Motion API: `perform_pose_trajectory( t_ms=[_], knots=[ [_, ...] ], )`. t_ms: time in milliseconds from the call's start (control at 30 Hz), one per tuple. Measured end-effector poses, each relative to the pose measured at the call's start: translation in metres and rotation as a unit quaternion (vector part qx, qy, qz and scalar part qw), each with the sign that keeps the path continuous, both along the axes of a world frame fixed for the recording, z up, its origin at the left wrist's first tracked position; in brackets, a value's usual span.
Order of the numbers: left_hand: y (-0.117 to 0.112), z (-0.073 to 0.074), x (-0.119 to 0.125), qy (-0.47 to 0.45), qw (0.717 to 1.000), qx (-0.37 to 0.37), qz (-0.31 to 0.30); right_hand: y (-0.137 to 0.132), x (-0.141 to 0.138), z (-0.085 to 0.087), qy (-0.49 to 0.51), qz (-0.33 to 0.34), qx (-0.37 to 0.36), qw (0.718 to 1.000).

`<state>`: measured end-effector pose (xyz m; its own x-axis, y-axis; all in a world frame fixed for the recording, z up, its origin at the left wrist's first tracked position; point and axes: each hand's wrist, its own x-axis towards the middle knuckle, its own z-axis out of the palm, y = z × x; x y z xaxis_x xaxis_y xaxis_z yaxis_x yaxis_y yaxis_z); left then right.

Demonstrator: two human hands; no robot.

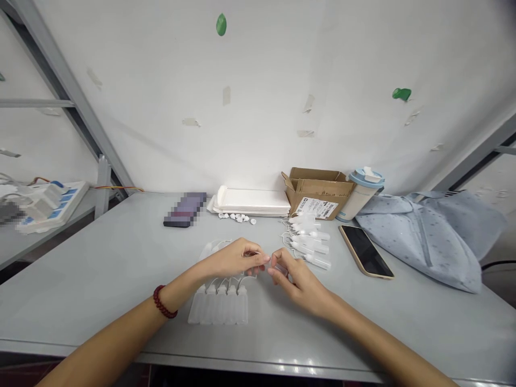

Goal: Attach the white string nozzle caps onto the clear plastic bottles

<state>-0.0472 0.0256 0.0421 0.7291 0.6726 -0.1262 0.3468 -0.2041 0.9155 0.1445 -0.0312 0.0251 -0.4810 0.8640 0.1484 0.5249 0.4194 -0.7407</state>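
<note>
My left hand (246,258), with a dark red beaded bracelet (163,302) on its wrist, is closed in a pinch; a thin whitish strand shows by its fingers. Facing it, fingertips almost touching, my right hand (293,277) curls around a small translucent plastic piece (281,267), mostly hidden. Below and behind my left hand lie flat translucent plastic bottles (220,307) in a row, thin white tubes at their tops. More small translucent bottles (316,247), also with thin white tubes, lie in a stack beyond my right hand.
Small white caps (237,217) lie before a stack of white trays (253,201). Along the wall stand an open cardboard box (318,191) and a blue-lidded cup (360,196). A phone (366,251) and pale blue fabric (419,236) lie right; a purple object (186,208) lies left.
</note>
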Motion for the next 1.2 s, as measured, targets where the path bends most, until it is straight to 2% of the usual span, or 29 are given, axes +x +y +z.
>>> perform_pose_trajectory(
  t_ms=[233,500,567,633,767,833,900,967,1067,1133,1200],
  knots=[
    [-0.002,0.0,0.002,0.014,1.0,-0.012,0.006,-0.001,-0.001,0.001,-0.004,0.008,0.014,1.0],
    [-0.002,0.0,0.0,-0.022,0.999,-0.034,0.012,-0.002,-0.001,0.003,0.002,-0.004,-0.014,1.0],
    [-0.001,0.0,-0.001,-0.041,0.998,-0.047,0.011,-0.002,-0.002,0.004,0.048,-0.003,-0.059,0.997],
    [-0.002,0.001,-0.001,-0.057,0.997,-0.045,0.013,0.0,-0.002,0.004,0.122,0.004,-0.141,0.982],
    [-0.004,0.001,0.001,-0.061,0.997,-0.019,0.031,0.005,-0.001,0.007,0.265,0.0,-0.316,0.911],
    [-0.005,0.0,0.002,-0.058,0.998,-0.01,0.038,0.007,-0.001,0.008,0.297,-0.016,-0.372,0.879],
    [-0.006,-0.001,0.003,-0.053,0.997,-0.002,0.047,0.008,-0.001,0.008,0.298,-0.028,-0.379,0.876],
    [-0.006,-0.003,0.004,-0.046,0.997,0.004,0.064,0.009,0.0,0.006,0.273,-0.041,-0.315,0.908],
    [-0.003,-0.006,0.003,-0.039,0.995,0.012,0.09,0.009,0.001,-0.001,0.15,-0.083,-0.106,0.979],
    [0.0,-0.008,0.002,-0.04,0.995,0.005,0.096,0.008,0.002,-0.007,0.042,-0.099,0.043,0.993],
    [0.002,-0.009,0.002,-0.047,0.995,-0.012,0.086,0.007,0.003,-0.011,-0.034,-0.091,0.157,0.983]
  ],
)
